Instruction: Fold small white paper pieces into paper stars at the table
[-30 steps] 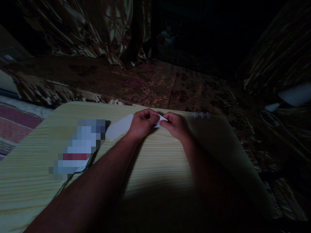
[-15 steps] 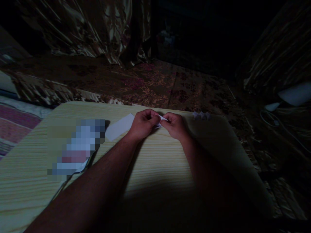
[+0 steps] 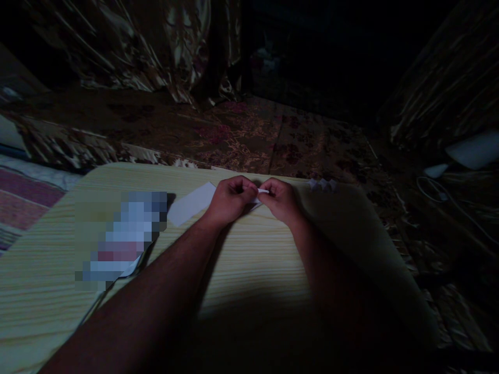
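Note:
Near the far edge of the wooden table (image 3: 249, 270), a small folded piece of white paper (image 3: 263, 191) is pinched between both hands. My left hand (image 3: 235, 197) grips its left side with thumb and fingertips. From the right, my right hand (image 3: 278, 197) pinches the other side. Most of the paper is hidden behind the fingers. Flat white paper strips (image 3: 191, 204) lie just left of my left hand. Several small folded paper pieces (image 3: 323, 185), whitish and star-like, sit in a row beyond my right hand.
On the table's left lies a pixelated, blurred-out device (image 3: 128, 234) with a cable (image 3: 91, 307). Behind the table is a patterned, fringed cover (image 3: 218, 132). A white object with a cord (image 3: 432, 195) is at the far right. The room is dim.
The paper between my fingers has changed shape slightly and shows a narrower, flatter edge. My right fingers have shifted a little. Everything else stays in place.

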Demonstrator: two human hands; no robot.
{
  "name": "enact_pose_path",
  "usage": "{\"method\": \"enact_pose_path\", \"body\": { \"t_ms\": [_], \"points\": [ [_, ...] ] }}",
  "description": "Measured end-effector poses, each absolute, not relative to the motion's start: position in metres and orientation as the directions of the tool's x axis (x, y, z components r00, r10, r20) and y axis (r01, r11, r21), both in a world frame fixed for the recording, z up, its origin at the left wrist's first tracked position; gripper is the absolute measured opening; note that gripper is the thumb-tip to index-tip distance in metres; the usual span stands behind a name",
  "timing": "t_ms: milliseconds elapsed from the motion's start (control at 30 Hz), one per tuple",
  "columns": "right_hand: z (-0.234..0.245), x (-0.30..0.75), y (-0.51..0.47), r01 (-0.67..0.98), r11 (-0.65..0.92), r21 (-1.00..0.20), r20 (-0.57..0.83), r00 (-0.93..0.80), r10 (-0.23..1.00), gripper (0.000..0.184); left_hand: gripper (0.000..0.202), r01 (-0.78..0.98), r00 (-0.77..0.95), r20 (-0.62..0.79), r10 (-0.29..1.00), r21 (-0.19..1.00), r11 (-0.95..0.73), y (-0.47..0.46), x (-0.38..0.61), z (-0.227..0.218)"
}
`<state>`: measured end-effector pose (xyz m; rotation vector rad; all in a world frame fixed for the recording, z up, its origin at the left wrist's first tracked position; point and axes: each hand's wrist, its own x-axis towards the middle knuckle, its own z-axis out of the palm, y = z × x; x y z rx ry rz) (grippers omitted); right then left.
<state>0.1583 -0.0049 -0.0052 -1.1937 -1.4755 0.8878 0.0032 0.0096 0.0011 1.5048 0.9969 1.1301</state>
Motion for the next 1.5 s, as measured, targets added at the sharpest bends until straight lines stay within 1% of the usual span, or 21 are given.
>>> {"method": "enact_pose_path", "body": {
  "t_ms": [167,300,500,567,700,767,1033,1233,1500],
  "points": [
    [-0.007,0.160,-0.004,0.214,0.243,-0.946,0.246,-0.014,0.969,0.007,0.020,0.032,0.252,0.146,0.957,0.987,-0.159,0.010,0.003,0.000],
    [-0.007,0.160,-0.004,0.235,0.262,-0.936,0.269,-0.004,0.963,0.011,0.019,0.016,0.252,0.133,0.959,0.990,-0.141,0.009,0.003,0.000],
    [0.002,0.161,-0.006,0.197,0.226,-0.954,0.228,-0.015,0.974,0.023,0.018,-0.048,0.163,0.125,0.979,0.992,-0.119,0.010,0.005,0.003],
    [0.005,0.163,-0.007,0.162,0.217,-0.963,0.214,-0.033,0.976,0.024,0.018,-0.071,0.140,0.119,0.983,0.991,-0.110,0.011,0.005,0.003],
    [0.004,0.164,-0.007,0.028,0.173,-0.984,0.170,-0.095,0.981,0.021,0.018,-0.114,0.125,0.100,0.987,0.990,-0.086,0.011,0.005,0.002],
    [0.001,0.163,-0.006,0.000,0.158,-0.987,0.157,-0.106,0.982,0.020,0.018,-0.119,0.131,0.080,0.988,0.991,-0.064,0.011,0.006,0.002],
    [-0.009,0.161,-0.001,0.090,0.180,-0.979,0.180,-0.011,0.984,0.011,0.023,-0.051,0.220,0.059,0.974,0.998,-0.049,0.008,0.006,0.005],
    [-0.013,0.162,0.001,0.116,0.179,-0.977,0.181,0.005,0.983,0.010,0.025,-0.051,0.260,0.066,0.963,0.997,-0.055,0.008,0.004,0.003],
    [-0.006,0.162,-0.002,0.173,0.165,-0.971,0.169,0.008,0.986,0.008,0.027,-0.027,0.278,0.080,0.957,0.997,-0.076,0.008,0.005,0.002]
  ]
}}
